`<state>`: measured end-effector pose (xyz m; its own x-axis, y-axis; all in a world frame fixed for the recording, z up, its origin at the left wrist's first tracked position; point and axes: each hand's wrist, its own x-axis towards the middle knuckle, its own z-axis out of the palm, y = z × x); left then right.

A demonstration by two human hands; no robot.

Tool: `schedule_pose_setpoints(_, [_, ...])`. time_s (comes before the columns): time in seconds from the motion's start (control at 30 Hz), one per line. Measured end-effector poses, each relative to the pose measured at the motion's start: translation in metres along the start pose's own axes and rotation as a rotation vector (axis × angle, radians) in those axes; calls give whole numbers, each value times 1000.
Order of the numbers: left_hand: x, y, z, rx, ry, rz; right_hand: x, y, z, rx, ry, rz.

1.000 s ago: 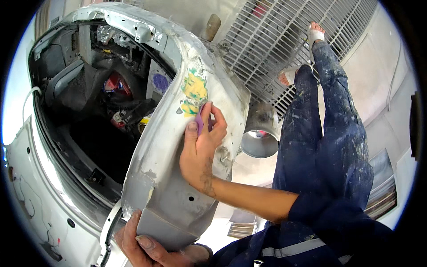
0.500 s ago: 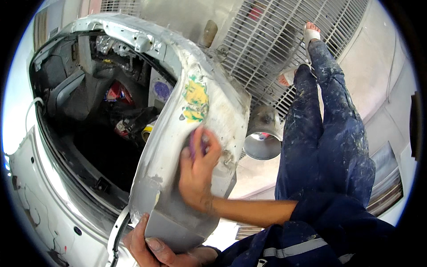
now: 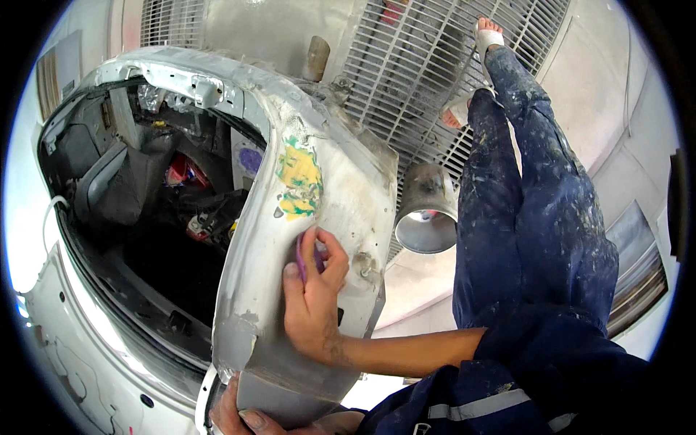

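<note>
My right hand (image 3: 315,304) presses a purple sanding pad (image 3: 310,255) against a bare, whitish car body panel (image 3: 341,210), its fingers and thumb bent round the pad. Just above the fingertips lies a rough patch of yellow and green filler or paint (image 3: 299,177). Low in the view, my left hand (image 3: 250,422) grips the grey lower corner (image 3: 290,395) of the same panel. Its thumb and a finger show at the edge, while the rest is cut off or hidden.
Left of the panel, a window opening exposes the dark car interior (image 3: 167,254) with loose parts inside. A white car door (image 3: 87,326) curves along the lower left. Right of the panel stands a metal cylinder (image 3: 426,210). Beyond it, floor grating (image 3: 413,72) runs beneath my feet.
The whole view has shifted, so the car sits a little lower and further left. My right hand has slid slightly left on the panel, uncovering a dark hole near the wrist. Both grips stay.
</note>
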<state>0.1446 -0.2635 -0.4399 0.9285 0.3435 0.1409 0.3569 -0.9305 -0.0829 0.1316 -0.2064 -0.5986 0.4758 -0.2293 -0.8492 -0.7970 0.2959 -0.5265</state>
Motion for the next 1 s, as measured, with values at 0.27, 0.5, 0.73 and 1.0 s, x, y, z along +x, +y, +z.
schedule_pose_setpoints(0.27, [2,2,0,-23,-4,-32,16,-11,-9,-61,-3,-74])
schedule_pose_setpoints(0.5, [1,1,1,-37,43,-28,20,-5,-20,-205,-7,-162])
schedule_pose_setpoints(0.73, [1,-1,1,-42,38,-49,27,-5,-35,-253,-79,-232])
schedule_pose_setpoints(1.0, [-3,-6,7,-74,78,-94,45,-1,-50,-291,-320,-458])
